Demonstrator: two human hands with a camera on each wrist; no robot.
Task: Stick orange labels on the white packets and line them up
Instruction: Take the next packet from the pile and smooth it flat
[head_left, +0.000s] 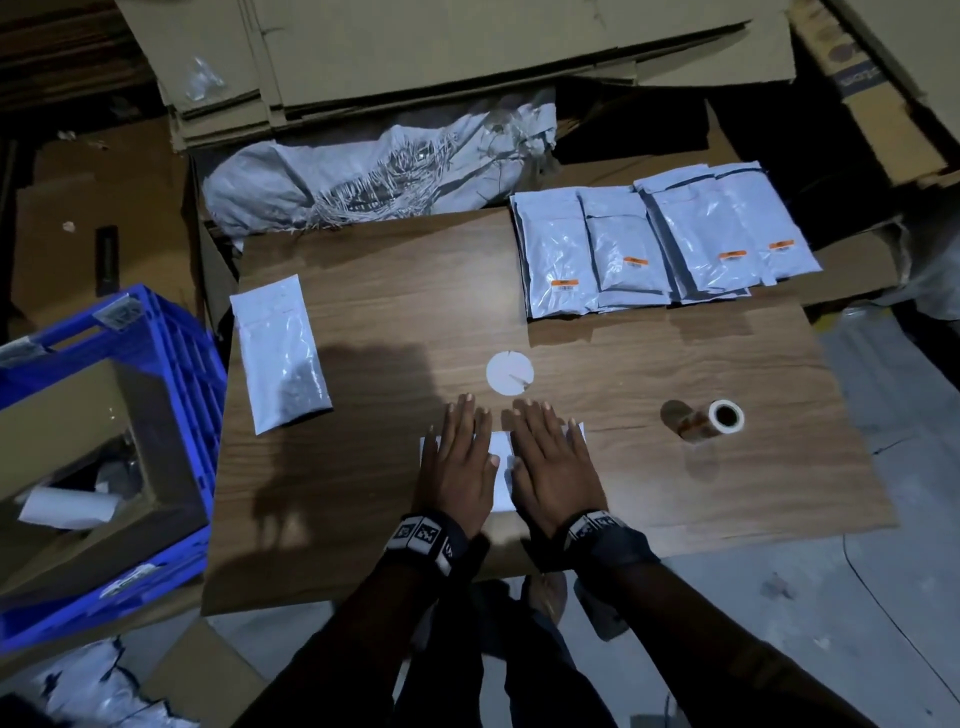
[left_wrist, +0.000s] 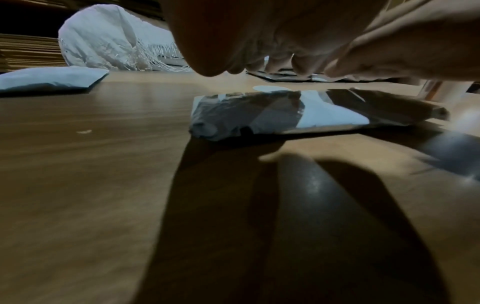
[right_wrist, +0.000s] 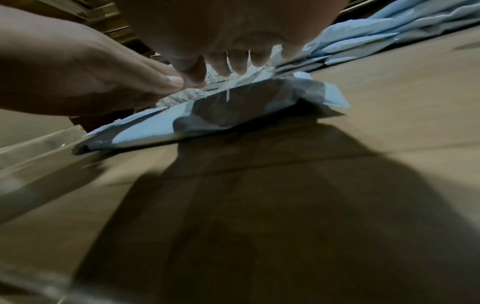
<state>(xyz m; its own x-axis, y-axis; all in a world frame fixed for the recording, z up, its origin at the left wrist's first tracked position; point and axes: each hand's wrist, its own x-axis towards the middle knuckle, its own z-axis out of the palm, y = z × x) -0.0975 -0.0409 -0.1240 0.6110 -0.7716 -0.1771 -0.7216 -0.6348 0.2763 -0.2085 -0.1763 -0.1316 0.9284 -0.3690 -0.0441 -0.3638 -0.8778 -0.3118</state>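
A white packet (head_left: 501, 467) lies on the wooden board (head_left: 415, 291) near its front edge, mostly covered by both hands. My left hand (head_left: 457, 457) lies over its left half with fingers straight. My right hand (head_left: 550, 462) lies over its right half, also flat. The wrist views show the packet (left_wrist: 306, 115) (right_wrist: 233, 115) under the hands, fingers hovering close above it. Another unlabelled packet (head_left: 280, 353) lies at the board's left. Several packets with orange labels (head_left: 660, 249) lie in a row at the back right. A label roll (head_left: 719, 418) stands to the right.
A round white paper disc (head_left: 510, 373) lies just beyond my fingertips. A blue crate (head_left: 171, 364) with a cardboard box stands left of the board. A crumpled white sack (head_left: 363, 176) and flattened cardboard (head_left: 441, 57) lie behind.
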